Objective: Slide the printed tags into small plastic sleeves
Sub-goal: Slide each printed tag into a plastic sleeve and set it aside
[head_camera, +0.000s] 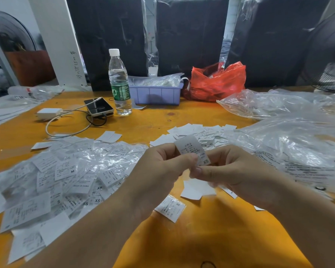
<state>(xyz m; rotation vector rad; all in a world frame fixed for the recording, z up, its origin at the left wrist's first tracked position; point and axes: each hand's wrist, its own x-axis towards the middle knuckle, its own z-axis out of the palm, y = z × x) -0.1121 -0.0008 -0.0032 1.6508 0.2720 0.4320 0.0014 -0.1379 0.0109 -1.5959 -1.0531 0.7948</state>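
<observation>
Both bare forearms rise from the bottom edge of the frame and converge just right of centre. The left hand point(159, 171) has its fingers curled, thumb laid across the top toward the right hand point(234, 171). The right hand faces it, fingers bent inward, thumb tip meeting the left thumb in a shared pinching grip.

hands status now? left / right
Left hand: pinching the XS tag.
Right hand: fingers curled at the same tag's lower edge, pinching it.

Orange table point(182, 238); white tag point(191, 149), black print; red bag point(217, 84); lilac tray point(157, 94).
</observation>
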